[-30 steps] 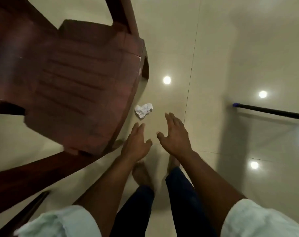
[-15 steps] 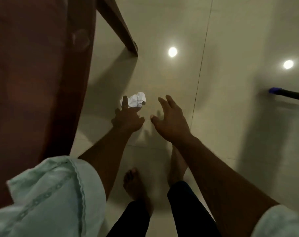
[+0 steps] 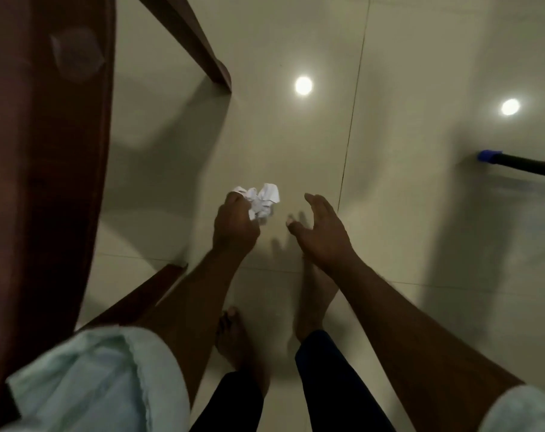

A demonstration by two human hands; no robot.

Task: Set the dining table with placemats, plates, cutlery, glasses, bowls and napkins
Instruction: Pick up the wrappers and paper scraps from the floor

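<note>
Since before, left hand [image 3: 235,227] grip now around one crumpled napkin [image 3: 261,201]; right hand [image 3: 322,235] open.

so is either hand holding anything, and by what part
The left hand grips the crumpled white napkin by its near left edge. The right hand holds nothing.

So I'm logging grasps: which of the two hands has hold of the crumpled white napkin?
The left hand: its fingers curl round the crumpled white napkin just above the floor. The right hand hangs open beside it, holding nothing.
</note>
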